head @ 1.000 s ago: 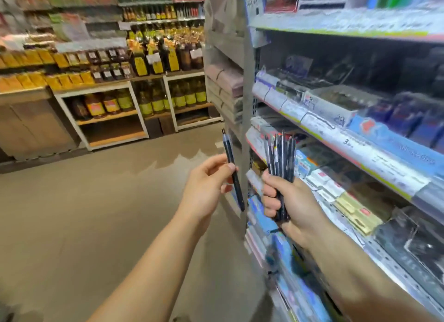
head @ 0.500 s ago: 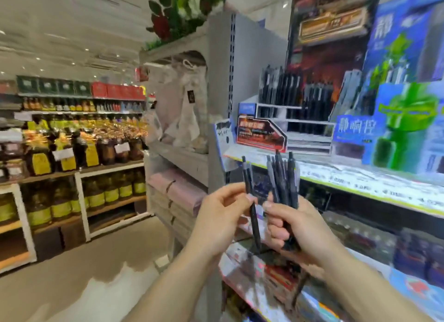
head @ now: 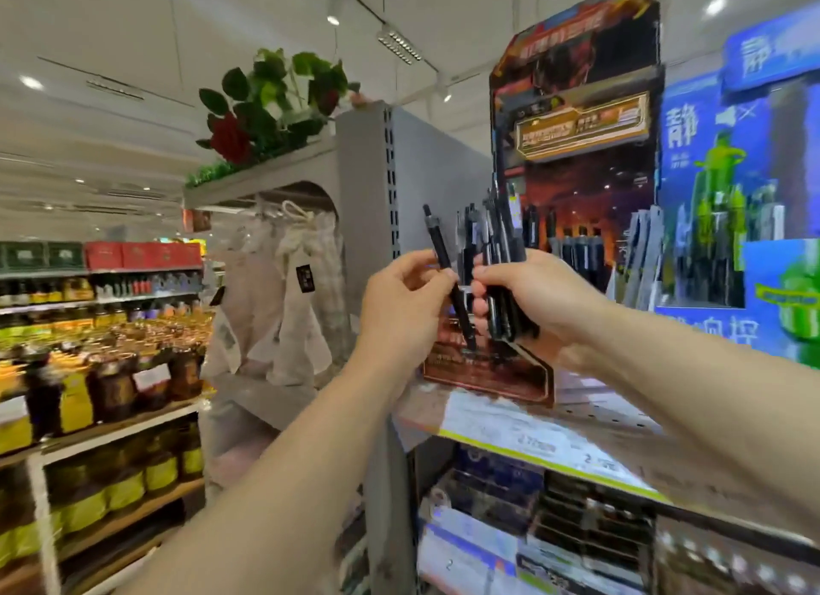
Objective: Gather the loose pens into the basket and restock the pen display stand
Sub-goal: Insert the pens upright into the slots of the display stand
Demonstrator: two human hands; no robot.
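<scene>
Head view: hands with pens now higher, nearer display stand.

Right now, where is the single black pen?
In the head view, near centre, the left hand pinches the single pen, just left of the pen bundle and before the dark pen display stand.

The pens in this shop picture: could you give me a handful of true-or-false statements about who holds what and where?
1. The left hand pinches a single black pen. True.
2. The right hand is empty. False: it grips a bundle of pens.
3. The hands are raised in front of a dark pen display stand. True.
4. The single pen lies flat on the shelf. False: it is held up, slanted, above the shelf.
5. A plant sits on top of the shelving. True.
</scene>
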